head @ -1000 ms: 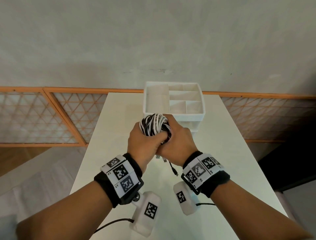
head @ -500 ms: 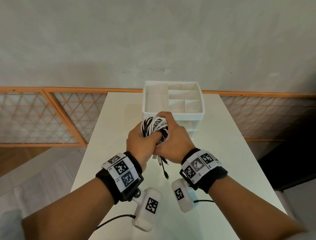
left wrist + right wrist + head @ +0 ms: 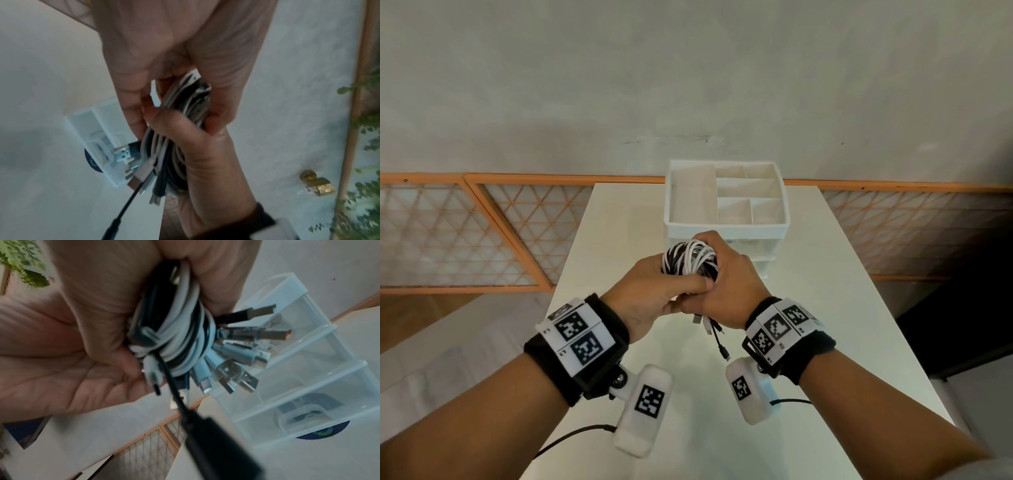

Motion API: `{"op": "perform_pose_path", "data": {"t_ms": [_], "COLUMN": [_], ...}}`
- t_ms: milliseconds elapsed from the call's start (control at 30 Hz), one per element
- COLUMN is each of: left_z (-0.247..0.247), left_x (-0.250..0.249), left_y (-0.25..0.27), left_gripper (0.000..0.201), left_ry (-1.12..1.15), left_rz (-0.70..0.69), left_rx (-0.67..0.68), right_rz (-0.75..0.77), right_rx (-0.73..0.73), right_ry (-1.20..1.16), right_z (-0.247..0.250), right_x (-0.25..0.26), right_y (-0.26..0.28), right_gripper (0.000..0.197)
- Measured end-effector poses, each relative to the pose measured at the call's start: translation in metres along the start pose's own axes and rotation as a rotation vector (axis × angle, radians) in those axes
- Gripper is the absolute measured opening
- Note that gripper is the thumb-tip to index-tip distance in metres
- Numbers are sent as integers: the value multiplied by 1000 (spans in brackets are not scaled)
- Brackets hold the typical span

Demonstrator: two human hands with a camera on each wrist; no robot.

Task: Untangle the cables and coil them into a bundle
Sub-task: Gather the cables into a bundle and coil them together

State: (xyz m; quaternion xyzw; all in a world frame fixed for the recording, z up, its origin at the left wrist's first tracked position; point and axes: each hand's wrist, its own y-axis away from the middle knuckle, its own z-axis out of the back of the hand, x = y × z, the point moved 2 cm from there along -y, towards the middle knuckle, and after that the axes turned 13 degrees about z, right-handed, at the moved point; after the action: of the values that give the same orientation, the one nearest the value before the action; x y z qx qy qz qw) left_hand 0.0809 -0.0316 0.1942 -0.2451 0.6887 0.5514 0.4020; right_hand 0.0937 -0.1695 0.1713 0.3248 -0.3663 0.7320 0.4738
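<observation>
We see the left hand (image 3: 650, 294) curled around the cables (image 3: 690, 257), thumb pressed across the black and white coil. The right hand (image 3: 729, 284) wraps it from the other side. The bundle hangs above the table (image 3: 825, 308), just before the drawer box (image 3: 727, 228), plugs (image 3: 709, 325) dangling beneath.

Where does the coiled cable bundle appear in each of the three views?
Head: cable bundle at centre, between both hands.
Left wrist: centre, cable bundle gripped, plugs hanging low.
Right wrist: upper centre, cable bundle, plugs fanning right.
Shared landmark: the drawer organizer.
</observation>
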Motion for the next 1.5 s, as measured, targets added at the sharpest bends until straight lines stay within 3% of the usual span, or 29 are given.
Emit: {"op": "perform_pose_path", "data": {"t_ms": [133, 333, 500, 600, 733, 867, 967, 1133, 1333, 1500], "left_z": [2, 0, -2, -4, -6, -5, -4, -4, -6, -6], "left_x": [4, 15, 17, 14, 14, 17, 17, 16, 15, 16], "left_y": [-3, -14, -17, -17, -21, -24, -25, -25, -28, -26], "left_gripper": [28, 24, 19, 18, 17, 23, 28, 27, 19, 25], "left_ry": [16, -112, -303, -292, -291, -424, -506, -451, -428, -419], "left_rz": [-46, -246, -276, -276, -218, -196, -217, -219, -274, -212], "left_rx": [-2, -264, -583, -668, -684, -695, -673, -563, -620, -606], "right_rz": [16, 11, 60, 84, 76, 71, 60, -24, 11, 75], "right_rx": [-6, -5, 18, 3, 0, -16, -32, -14, -29, -48], "right_ry": [-37, -68, 0, 33, 99, 158, 89, -65, 25, 72], "right_z": [3, 3, -4, -7, -13, -19, -17, -12, -13, -13], "right_x": [0, 4, 9, 8, 3, -2, -5, -5, -3, 0], "right_y": [0, 0, 0, -1, 0, 3, 4, 6, 3, 3], "right_gripper": [76, 72, 75, 82, 90, 73, 70, 71, 60, 65]}}
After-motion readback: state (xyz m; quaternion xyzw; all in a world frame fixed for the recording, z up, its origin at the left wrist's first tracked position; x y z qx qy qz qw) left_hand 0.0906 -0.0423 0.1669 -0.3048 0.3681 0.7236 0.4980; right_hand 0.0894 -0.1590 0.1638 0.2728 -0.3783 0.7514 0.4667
